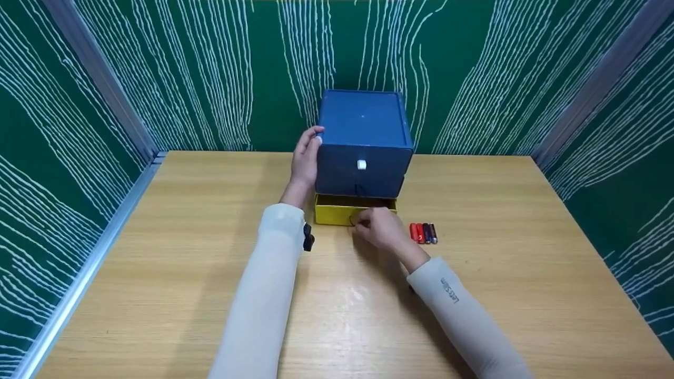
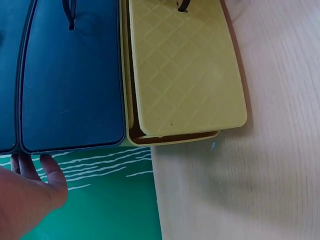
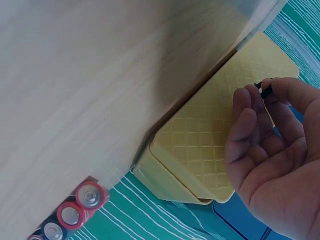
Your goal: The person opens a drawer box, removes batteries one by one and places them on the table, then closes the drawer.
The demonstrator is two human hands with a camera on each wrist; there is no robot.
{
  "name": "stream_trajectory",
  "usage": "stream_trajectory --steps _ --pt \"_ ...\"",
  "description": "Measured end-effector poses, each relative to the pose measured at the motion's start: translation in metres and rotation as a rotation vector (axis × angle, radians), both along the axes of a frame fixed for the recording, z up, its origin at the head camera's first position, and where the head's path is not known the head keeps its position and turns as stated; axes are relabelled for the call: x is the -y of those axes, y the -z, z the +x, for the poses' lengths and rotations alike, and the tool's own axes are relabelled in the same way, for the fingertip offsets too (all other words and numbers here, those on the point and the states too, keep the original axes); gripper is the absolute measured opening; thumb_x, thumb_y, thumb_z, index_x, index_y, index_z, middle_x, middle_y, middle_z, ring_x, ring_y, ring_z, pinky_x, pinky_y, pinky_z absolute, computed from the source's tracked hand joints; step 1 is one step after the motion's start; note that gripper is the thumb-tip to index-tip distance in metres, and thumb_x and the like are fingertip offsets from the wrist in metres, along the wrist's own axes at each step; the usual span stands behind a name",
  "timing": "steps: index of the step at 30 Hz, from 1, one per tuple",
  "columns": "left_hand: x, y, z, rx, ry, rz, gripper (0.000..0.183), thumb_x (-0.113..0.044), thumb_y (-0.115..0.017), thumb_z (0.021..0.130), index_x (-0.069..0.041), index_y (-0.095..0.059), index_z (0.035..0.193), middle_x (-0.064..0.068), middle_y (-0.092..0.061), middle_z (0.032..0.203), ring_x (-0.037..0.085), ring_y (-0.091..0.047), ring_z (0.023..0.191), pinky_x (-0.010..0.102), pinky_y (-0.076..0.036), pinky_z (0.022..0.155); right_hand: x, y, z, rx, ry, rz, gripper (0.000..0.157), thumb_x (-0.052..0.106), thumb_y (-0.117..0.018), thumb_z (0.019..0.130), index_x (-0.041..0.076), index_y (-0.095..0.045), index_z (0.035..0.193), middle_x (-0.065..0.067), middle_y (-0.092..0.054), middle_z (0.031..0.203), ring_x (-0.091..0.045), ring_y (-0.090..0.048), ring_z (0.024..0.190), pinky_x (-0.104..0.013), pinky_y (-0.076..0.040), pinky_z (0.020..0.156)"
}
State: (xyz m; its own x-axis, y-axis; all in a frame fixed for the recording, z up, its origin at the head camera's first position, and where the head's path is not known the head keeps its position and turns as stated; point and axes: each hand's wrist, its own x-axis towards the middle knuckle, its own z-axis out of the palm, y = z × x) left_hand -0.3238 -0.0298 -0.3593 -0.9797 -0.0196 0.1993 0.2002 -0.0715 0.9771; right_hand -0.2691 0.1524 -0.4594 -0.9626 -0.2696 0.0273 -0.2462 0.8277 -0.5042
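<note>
A small drawer unit has blue drawers [image 1: 342, 173] above a yellow bottom drawer [image 1: 329, 215], which is partly pulled out. My left hand [image 1: 305, 160] touches the unit's left side, its fingers extended along the blue wall; in the left wrist view the fingertips [image 2: 54, 170] meet the edge. With thumb and finger, my right hand [image 1: 383, 227] pinches the dark pull loop [image 3: 267, 91] on the yellow drawer's front. The patterned yellow front [image 3: 195, 135] shows plainly in the right wrist view. Most of the drawer's inside is hidden.
Several batteries [image 1: 423, 233], red and dark, lie side by side on the wooden table [image 1: 500, 284], right of the drawer. A white knob [image 1: 362, 165] is on the upper blue front. Behind the unit stands a green wall [image 1: 347, 47] with white lines.
</note>
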Motion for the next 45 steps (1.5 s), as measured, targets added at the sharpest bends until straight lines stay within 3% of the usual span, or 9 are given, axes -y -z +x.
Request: stream_trajectory --steps 4,12,24,32,40,45 --pt "0.000 -0.001 0.001 0.015 -0.004 0.000 0.030 -0.026 -0.033 0.093 -0.021 -0.047 0.120 -0.005 -0.038 0.133 0.013 -0.034 0.118 0.039 -0.022 0.103 0.000 -0.001 0.003 -0.039 -0.023 0.006 0.014 0.024 -0.062 0.077 0.021 -0.068 0.090 0.008 -0.061 0.080 -0.015 -0.051 0.071 -0.028 -0.044 0.065" --pt "0.000 -0.003 0.000 -0.022 -0.013 -0.021 0.031 -0.023 -0.033 0.093 -0.017 -0.047 0.120 -0.001 -0.040 0.132 0.014 -0.035 0.120 0.035 -0.024 0.104 -0.002 0.000 0.010 -0.132 -0.069 0.036 0.013 0.024 -0.058 0.078 0.019 -0.068 0.086 0.007 -0.061 0.078 -0.012 -0.051 0.067 -0.026 -0.043 0.060" --pt "0.000 0.000 0.000 -0.003 -0.005 0.011 0.031 -0.024 -0.033 0.093 -0.017 -0.047 0.121 -0.003 -0.039 0.133 0.013 -0.034 0.119 0.035 -0.024 0.104 -0.002 0.000 0.018 -0.126 -0.092 0.059 0.013 0.024 -0.060 0.076 0.020 -0.068 0.084 0.009 -0.062 0.077 -0.010 -0.051 0.066 -0.026 -0.045 0.062" --pt "0.001 0.001 0.002 -0.021 -0.007 -0.005 0.031 -0.023 -0.033 0.093 -0.016 -0.047 0.120 -0.002 -0.039 0.133 0.014 -0.035 0.119 0.036 -0.024 0.103 -0.002 0.003 0.022 -0.168 -0.119 0.073 0.010 0.022 -0.058 0.075 0.021 -0.067 0.080 0.009 -0.061 0.073 -0.009 -0.051 0.062 -0.024 -0.044 0.058" --pt "-0.001 0.014 -0.015 -0.068 -0.005 0.035 0.029 -0.023 -0.035 0.093 -0.018 -0.050 0.116 -0.004 -0.041 0.130 0.012 -0.036 0.118 0.032 -0.026 0.102 -0.005 0.002 0.027 -0.182 -0.131 0.056 0.010 0.024 -0.061 0.075 0.020 -0.068 0.081 0.011 -0.062 0.073 -0.007 -0.051 0.063 -0.024 -0.045 0.062" --pt "-0.001 0.001 0.000 -0.049 0.000 0.023 0.031 -0.020 -0.033 0.093 -0.012 -0.047 0.119 0.000 -0.040 0.131 0.015 -0.036 0.118 0.034 -0.025 0.103 -0.005 0.003 0.031 -0.228 -0.142 0.058 0.011 0.023 -0.061 0.074 0.020 -0.069 0.080 0.009 -0.065 0.076 -0.005 -0.054 0.065 -0.025 -0.047 0.063"
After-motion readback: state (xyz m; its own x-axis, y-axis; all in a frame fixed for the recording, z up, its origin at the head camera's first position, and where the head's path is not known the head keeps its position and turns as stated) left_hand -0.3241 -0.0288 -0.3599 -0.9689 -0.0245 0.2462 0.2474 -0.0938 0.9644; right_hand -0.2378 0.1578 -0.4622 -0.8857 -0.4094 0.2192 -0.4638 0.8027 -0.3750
